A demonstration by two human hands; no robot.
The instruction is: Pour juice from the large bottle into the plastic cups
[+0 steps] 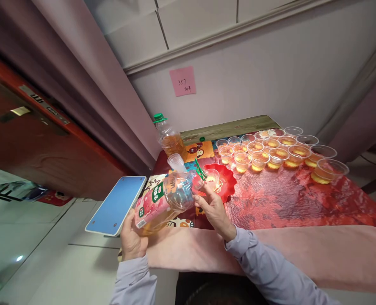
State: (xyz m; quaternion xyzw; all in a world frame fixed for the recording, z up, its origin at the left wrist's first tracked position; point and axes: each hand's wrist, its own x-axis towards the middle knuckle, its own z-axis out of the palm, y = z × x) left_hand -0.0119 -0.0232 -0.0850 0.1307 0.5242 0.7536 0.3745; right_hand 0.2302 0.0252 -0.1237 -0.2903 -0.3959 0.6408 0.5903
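Note:
A large clear bottle (pixel 158 207) with a pink label and some amber liquid is tilted, its neck toward the red scalloped dish (pixel 229 183). My left hand (pixel 132 237) supports its base end. At the neck, by the green handle (pixel 200 170), my right hand (pixel 214 208) has its fingers wrapped round the bottle. A clear cup (pixel 212 176) stands in the dish beside the bottle mouth. Whether liquid is flowing cannot be made out. Rows of clear cups (pixel 260 159) with amber liquid stand to the right.
Another bottle (pixel 172 142) with a green cap stands at the back left, near stacked clear cups (pixel 175 162). A loose green cap (pixel 202 139) lies behind. A blue-topped stool (pixel 116 205) is left of the table. Pink cloth (pixel 270 250) covers the front edge.

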